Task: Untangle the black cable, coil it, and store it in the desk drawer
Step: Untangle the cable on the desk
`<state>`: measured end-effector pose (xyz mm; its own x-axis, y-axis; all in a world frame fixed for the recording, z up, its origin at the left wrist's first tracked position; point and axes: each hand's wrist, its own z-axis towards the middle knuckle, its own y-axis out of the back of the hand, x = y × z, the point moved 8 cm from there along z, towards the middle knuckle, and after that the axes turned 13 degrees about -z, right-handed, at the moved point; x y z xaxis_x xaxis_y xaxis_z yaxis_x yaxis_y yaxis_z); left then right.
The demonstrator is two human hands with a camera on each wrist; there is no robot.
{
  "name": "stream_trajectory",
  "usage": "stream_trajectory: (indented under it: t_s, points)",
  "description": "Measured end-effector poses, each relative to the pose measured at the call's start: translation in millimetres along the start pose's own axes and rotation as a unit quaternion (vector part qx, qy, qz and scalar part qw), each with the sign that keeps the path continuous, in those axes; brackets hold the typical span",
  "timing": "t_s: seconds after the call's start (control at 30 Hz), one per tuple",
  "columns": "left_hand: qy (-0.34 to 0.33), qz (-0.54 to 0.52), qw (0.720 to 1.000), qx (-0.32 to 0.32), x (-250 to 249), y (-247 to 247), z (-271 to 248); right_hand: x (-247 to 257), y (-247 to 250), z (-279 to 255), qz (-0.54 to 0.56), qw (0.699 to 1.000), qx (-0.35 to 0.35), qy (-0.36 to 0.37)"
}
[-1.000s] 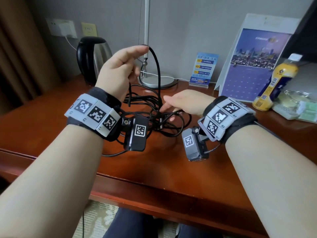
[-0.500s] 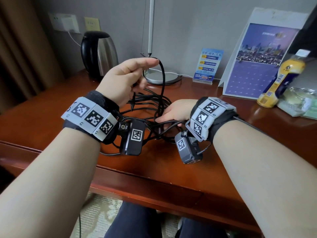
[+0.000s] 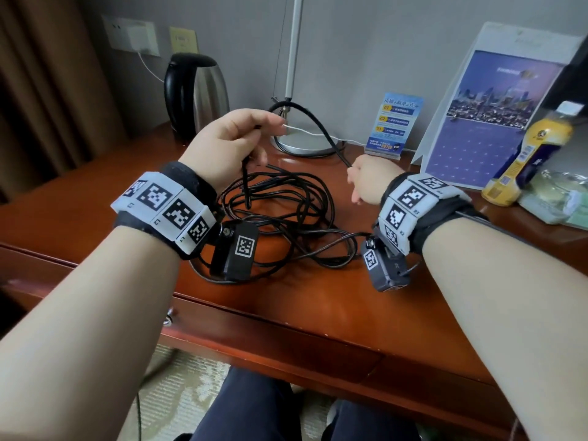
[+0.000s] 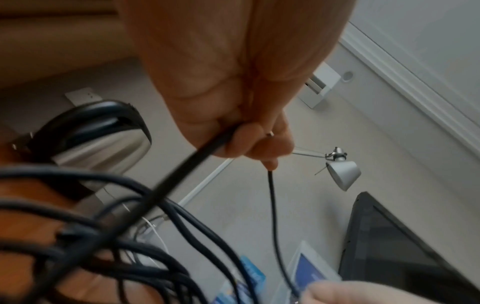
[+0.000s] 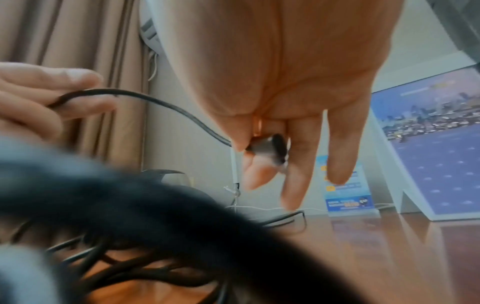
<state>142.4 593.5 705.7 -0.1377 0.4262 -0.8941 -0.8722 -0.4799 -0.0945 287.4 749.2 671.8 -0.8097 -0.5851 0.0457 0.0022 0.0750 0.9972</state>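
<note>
step: untangling black cable (image 3: 288, 214) | left hand (image 3: 222, 144) pinches a strand, right hand (image 3: 370, 179) pinches its plug end | next: draw that end free of the heap

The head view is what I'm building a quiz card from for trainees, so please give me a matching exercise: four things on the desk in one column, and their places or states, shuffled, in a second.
Things:
1. black cable
2. kettle
3. yellow bottle
4. plug end

Places or states:
A. pinched in the right hand
B. standing at the desk's far left, below the wall sockets
C. mostly a tangled heap, one strand lifted by the left hand
D. at the far right, beside the standing calendar

Pairs: 1-C, 2-B, 3-D, 4-A
</note>
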Motion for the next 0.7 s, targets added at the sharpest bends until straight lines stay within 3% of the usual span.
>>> stream_trajectory:
  t_s: [0.07, 0.13, 0.2, 0.3, 0.4, 0.47, 0.53, 0.6, 0.7]
  points:
    - [0.004, 0.054, 0.998, 0.019, -1.4, 5.6, -0.2, -5.2, 4.4, 5.8, -0.059, 0.998, -0.01, -0.016]
    - [0.028, 0.078, 0.995, 0.061, 2.6, 4.3, -4.0, -2.3, 15.0, 2.5, -0.03, 0.997, -0.065, 0.003]
    - [0.071, 0.096, 0.989, 0.085, 12.5, 1.1, -7.6, 21.4, 29.8, -8.2, -0.003, 0.988, -0.13, 0.088]
    - [0.106, 0.126, 0.983, 0.079, 19.5, 1.4, -7.0, 72.3, 35.6, -23.9, -0.054, 0.961, -0.146, 0.229]
    - [0.114, 0.209, 0.971, 0.037, 19.2, 18.8, -1.3, 96.3, 29.0, -29.3, -0.12, 0.935, -0.156, 0.296]
    - [0.131, 0.269, 0.954, -0.029, 23.6, 46.3, 3.3, 99.3, 24.0, -31.6, -0.164, 0.922, -0.146, 0.318]
    - [0.173, 0.351, 0.917, -0.078, 34.7, 71.7, 3.9, 98.8, 18.5, -32.4, -0.236, 0.904, -0.107, 0.339]
    - [0.241, 0.412, 0.876, -0.065, 54.7, 83.2, 1.5, 93.9, 12.3, -32.6, -0.318, 0.884, -0.047, 0.34]
    - [0.324, 0.342, 0.881, -0.04, 83.2, 77.7, -7.3, 83.0, 11.2, -26.0, -0.324, 0.893, -0.009, 0.313]
